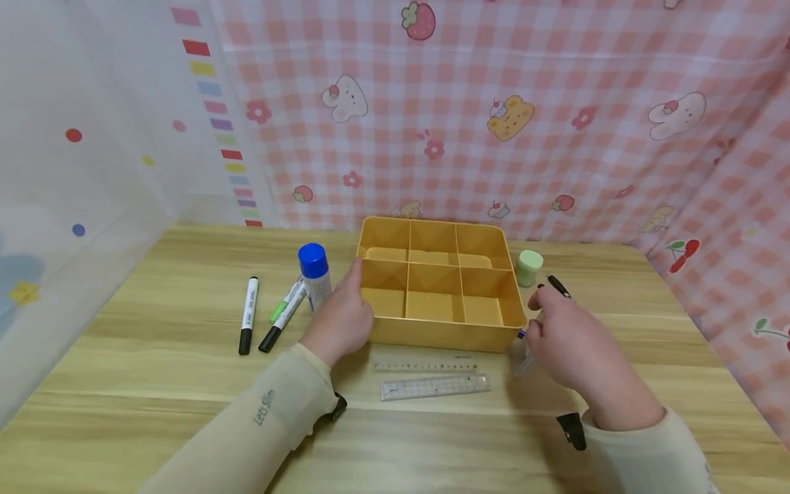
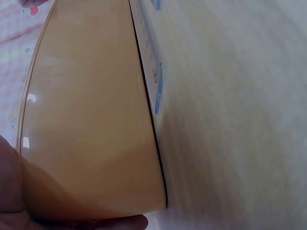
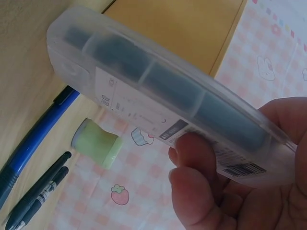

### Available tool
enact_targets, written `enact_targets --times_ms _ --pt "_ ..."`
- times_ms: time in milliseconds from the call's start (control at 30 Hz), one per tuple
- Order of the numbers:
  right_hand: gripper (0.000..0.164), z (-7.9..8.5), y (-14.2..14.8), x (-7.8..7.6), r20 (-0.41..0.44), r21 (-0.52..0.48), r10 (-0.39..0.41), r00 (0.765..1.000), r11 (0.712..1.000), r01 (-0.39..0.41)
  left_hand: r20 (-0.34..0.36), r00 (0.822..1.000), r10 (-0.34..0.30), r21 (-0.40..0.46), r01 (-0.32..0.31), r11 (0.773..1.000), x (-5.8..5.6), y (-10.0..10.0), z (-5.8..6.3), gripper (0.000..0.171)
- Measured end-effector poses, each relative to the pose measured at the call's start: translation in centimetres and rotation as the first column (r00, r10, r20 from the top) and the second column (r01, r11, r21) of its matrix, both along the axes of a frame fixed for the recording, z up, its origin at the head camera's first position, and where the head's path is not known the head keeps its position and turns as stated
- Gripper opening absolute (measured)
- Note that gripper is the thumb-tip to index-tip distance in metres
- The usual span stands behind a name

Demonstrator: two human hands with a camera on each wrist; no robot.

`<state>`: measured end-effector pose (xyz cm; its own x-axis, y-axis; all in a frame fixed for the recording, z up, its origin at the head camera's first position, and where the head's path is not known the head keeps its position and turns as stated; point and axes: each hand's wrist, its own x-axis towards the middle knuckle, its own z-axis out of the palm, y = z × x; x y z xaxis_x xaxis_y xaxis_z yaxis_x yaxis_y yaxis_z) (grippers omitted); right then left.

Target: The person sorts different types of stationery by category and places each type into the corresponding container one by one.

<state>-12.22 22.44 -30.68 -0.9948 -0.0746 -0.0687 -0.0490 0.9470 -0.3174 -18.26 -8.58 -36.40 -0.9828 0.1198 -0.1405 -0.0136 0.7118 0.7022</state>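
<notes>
Cloth (image 1: 457, 103) with a pink check and cartoon figures hangs upright beyond both grips. Table (image 1: 444, 446) with a wood-grain top spreads beneath them. Between the two grips stands the box (image 1: 444, 336), yellow-orange, upright and divided into six compartments in two rows of three. The left grip (image 1: 339, 319) is closed about its near left corner, with one finger lying along the left rim and another against the end wall. The right grip (image 1: 570, 343), near the opposite front corner, has its thumb and fingers closed on a see-through plastic case (image 3: 158, 86). The case is tilted, with dark contents and a barcode label, and is held above the table.

Just left of the left grip stands a bottle (image 1: 313, 264) with a blue cap. Beyond the right grip, beside the box, is a small pale green container (image 1: 529, 267). Two clear rulers (image 1: 435, 387) lie in front of the box, between the grips. Farther left of the left grip lie white markers (image 1: 249, 315) with black ends, and a green-marked one partly covered by its neighbour. Smallest are the pens: a black pen (image 1: 558, 286) just beyond the right grip, and a blue pen (image 3: 36, 134) on the table by the case.
</notes>
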Motion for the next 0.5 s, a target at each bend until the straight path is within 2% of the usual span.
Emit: enact_targets --times_ms 300,500 --pt "0.035 0.30 0.08 -0.23 0.038 -0.006 -0.014 0.999 1.000 0.014 -0.005 1.000 0.000 -0.012 0.000 1.000 -0.29 -0.03 0.50 0.073" --pt "0.035 0.20 0.14 -0.02 0.043 0.000 -0.015 0.999 1.000 0.015 0.028 1.000 0.003 0.002 -0.003 1.000 -0.02 -0.05 0.32 0.072"
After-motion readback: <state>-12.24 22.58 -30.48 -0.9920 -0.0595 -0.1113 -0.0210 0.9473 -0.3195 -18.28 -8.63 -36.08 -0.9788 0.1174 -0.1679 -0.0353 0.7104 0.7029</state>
